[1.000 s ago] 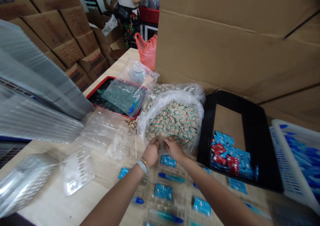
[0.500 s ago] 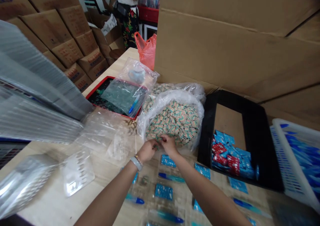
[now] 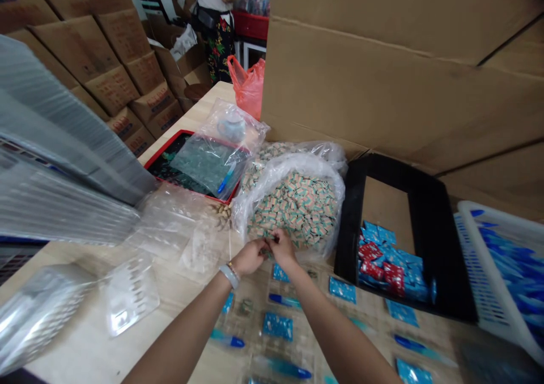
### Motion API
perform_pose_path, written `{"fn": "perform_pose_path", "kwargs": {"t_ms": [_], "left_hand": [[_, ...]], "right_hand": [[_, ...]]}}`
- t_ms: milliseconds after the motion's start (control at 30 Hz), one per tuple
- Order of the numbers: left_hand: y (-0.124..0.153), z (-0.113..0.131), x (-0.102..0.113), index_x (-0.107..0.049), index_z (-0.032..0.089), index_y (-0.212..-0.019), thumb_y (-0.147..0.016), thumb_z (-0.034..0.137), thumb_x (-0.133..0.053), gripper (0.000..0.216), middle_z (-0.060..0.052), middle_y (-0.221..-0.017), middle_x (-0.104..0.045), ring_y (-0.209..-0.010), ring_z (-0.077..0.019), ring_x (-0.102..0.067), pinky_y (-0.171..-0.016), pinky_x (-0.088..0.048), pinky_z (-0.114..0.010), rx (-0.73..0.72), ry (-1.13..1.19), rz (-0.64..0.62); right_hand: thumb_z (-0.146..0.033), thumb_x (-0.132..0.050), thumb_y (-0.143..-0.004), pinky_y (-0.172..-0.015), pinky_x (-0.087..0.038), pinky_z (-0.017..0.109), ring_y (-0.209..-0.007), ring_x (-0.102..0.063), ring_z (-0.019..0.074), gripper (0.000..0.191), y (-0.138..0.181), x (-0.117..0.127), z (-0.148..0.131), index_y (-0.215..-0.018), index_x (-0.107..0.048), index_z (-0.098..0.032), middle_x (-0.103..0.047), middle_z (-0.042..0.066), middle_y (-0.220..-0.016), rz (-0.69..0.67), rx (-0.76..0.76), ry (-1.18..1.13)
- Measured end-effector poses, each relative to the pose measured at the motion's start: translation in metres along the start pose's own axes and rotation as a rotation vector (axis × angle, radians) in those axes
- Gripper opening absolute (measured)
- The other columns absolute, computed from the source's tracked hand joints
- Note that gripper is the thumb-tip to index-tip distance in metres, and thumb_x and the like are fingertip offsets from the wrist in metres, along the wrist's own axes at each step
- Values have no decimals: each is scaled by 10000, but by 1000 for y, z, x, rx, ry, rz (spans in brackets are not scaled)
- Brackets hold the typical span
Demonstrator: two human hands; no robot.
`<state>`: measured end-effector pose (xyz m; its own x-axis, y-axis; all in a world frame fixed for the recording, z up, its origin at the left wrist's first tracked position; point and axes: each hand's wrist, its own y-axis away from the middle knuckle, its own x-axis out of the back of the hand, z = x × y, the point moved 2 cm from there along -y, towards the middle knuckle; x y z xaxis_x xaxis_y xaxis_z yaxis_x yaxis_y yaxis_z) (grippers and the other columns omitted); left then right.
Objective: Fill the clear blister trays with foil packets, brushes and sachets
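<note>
My left hand (image 3: 251, 255), with a pale band and a beaded bracelet at the wrist, meets my right hand (image 3: 282, 249) at the near edge of a clear plastic bag (image 3: 243, 214). Both hands are closed, fingertips pinched close together; what lies between them is too small to make out. Heaped in the bag are many small tan-and-green pieces (image 3: 297, 203). Below my hands, clear plastic trays lie in rows. They hold blue printed packets (image 3: 277, 326) and blue pens (image 3: 293, 368). A small greenish piece (image 3: 245, 306) sits left of the packets.
To the right are a black tray (image 3: 437, 225) with blue and red packets and a white basket (image 3: 467, 248) of blue pens. Stacked clear plastic trays (image 3: 76, 140) rise at left. Behind stand a red-rimmed tray (image 3: 170, 143), a cardboard wall (image 3: 382, 78) and a person (image 3: 212, 10).
My hands have drawn closer together at the bag's edge, fingertips now meeting. My right forearm has shifted slightly left, uncovering more of the packets on the right. The view has moved a little.
</note>
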<state>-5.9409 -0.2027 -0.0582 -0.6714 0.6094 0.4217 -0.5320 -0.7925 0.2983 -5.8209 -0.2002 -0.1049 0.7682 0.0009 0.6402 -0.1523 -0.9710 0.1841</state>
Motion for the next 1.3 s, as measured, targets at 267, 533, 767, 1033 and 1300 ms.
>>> {"fn": "perform_pose_path", "kwargs": {"t_ms": [267, 533, 767, 1033, 1300], "left_hand": [[-9, 9, -2, -584, 141, -808, -671, 86, -449, 201, -42, -875, -626, -823, -139, -551, -799, -415, -248, -4, 110, 28], [-28, 3, -15, -601, 137, -796, -637, 85, -493, 200, -18, -873, -605, -775, -125, -530, -744, -419, -232, -56, 117, -119], [-27, 2, -17, -593, 131, -799, -633, 65, -473, 215, -35, -930, -596, -853, -136, -529, -799, -401, -235, -84, 147, -122], [-22, 13, -14, -595, 125, -787, -629, 43, -438, 237, -29, -823, -619, -779, -133, -541, -763, -409, -226, -70, 147, -84], [-25, 13, -15, -590, 131, -749, -624, 45, -470, 193, -44, -914, -597, -864, -146, -531, -824, -390, -253, -107, 248, -59]], "right_hand": [[-74, -439, -678, -730, -396, 293, -826, -489, 180, 201, 2, 43, 12, -803, -552, -183, -512, 50, -835, -144, 249, 244], [-73, -487, -683, -753, -395, 303, -867, -484, 187, 254, -2, 38, 29, -898, -557, -188, -513, 57, -895, -170, 255, 201], [-70, -472, -698, -740, -399, 284, -847, -483, 176, 217, 0, 41, 28, -860, -558, -186, -506, 50, -868, -191, 260, 205], [-49, -446, -697, -721, -397, 266, -824, -481, 166, 196, 4, 44, 25, -803, -549, -178, -492, 45, -847, -181, 267, 261], [-22, -452, -665, -744, -396, 279, -849, -473, 168, 264, 3, 46, 28, -861, -550, -170, -494, 46, -861, -180, 302, 214]]}}
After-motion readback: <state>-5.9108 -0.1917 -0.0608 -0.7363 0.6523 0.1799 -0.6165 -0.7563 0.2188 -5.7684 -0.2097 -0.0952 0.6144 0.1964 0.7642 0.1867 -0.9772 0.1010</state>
